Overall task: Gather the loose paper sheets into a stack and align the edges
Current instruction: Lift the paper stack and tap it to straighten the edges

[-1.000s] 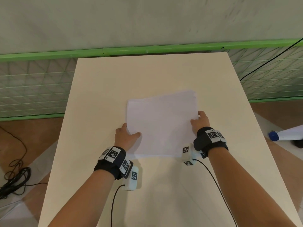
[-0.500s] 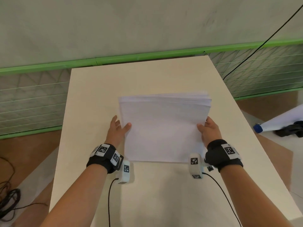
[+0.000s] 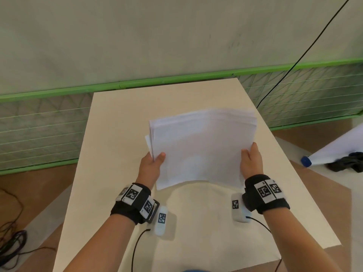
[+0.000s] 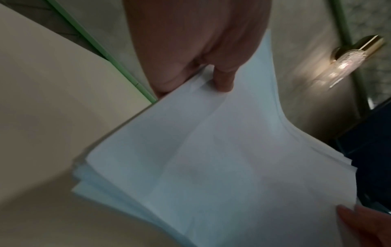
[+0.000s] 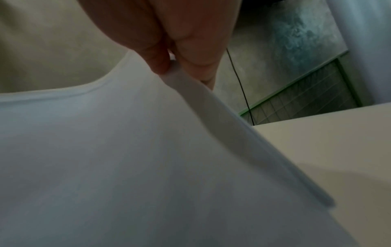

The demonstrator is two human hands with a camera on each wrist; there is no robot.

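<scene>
A stack of white paper sheets (image 3: pixel 202 148) is held up off the beige table (image 3: pixel 121 134), tilted with its far edge raised. My left hand (image 3: pixel 152 163) grips the stack's left side, thumb on top. My right hand (image 3: pixel 251 161) grips the right side the same way. The sheets are uneven at the left edge, where a few stick out. In the left wrist view my left thumb (image 4: pixel 222 78) presses on the paper stack (image 4: pixel 211 158). The right wrist view shows my right hand (image 5: pixel 175 61) pinching the edge of the paper stack (image 5: pixel 127 150).
The table's far edge meets a green rail (image 3: pixel 176 79) and mesh fence below a grey wall. A black cable (image 3: pixel 306 50) hangs at the right. On the floor lie a white roll with a blue cap (image 3: pixel 306 161) at right and cables (image 3: pixel 9 242) at left.
The stack lay flat on the table between my hands a second ago. Both hands have since gripped its sides and lifted it, tilting the far edge up.
</scene>
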